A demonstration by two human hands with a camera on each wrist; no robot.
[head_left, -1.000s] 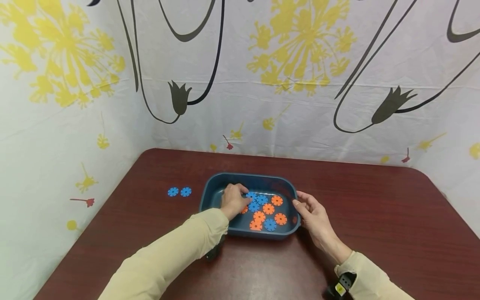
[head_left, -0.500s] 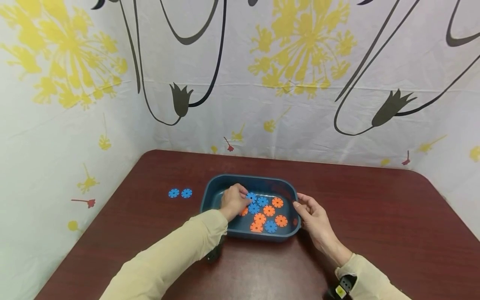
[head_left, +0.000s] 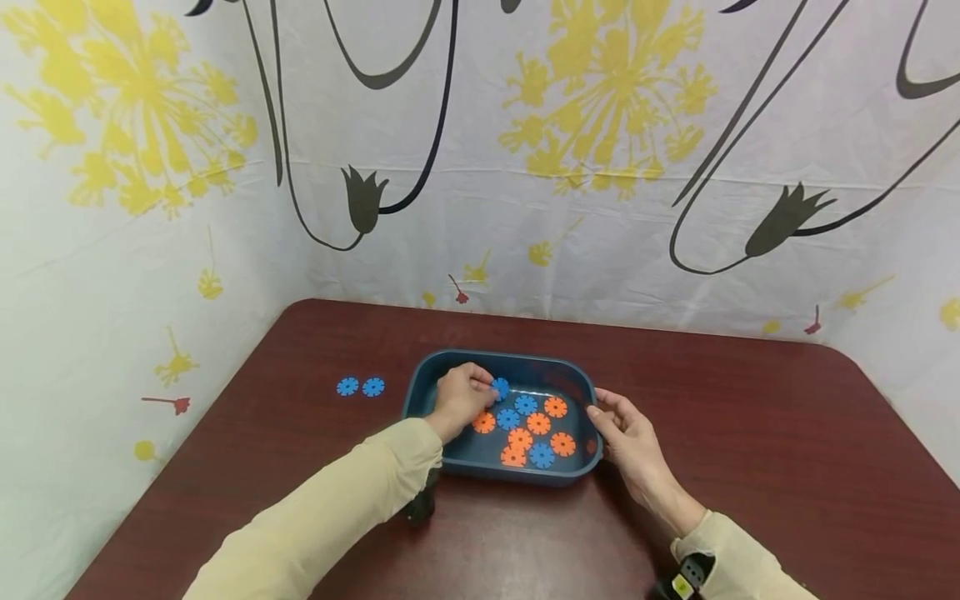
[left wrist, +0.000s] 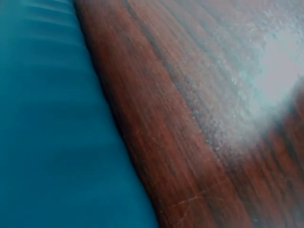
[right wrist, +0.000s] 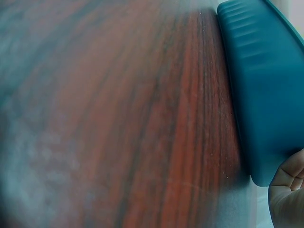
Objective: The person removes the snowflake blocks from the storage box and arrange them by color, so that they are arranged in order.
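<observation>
A blue notched plastic disc (head_left: pixel 500 388) is pinched between the thumb and fingers of my left hand (head_left: pixel 459 398), above the floor of a dark blue tray (head_left: pixel 471 462). Several blue and orange discs (head_left: pixel 538 423) lie in the tray, mostly in its right half. One orange disc (head_left: pixel 483 422) sits just under my left hand. At the tray's right end my right hand (head_left: pixel 633 442) grips the rim, thumb on top and fingers along the outside. The right wrist view catches part of that hand beside the tray's outer wall (right wrist: pixel 266 95); the left wrist view has only tray wall and tabletop.
Two blue discs (head_left: pixel 360 387) lie side by side on the dark red wooden table (head_left: pixel 750 433), left of the tray. A patterned white cloth (head_left: pixel 480 208) hangs behind the table and along its left side. Black wrist devices (head_left: pixel 686 575) are strapped near the sleeves.
My left hand has drawn slightly back and left with a blue disc lifted from the group, uncovering more of the orange disc. My right hand keeps its place on the rim.
</observation>
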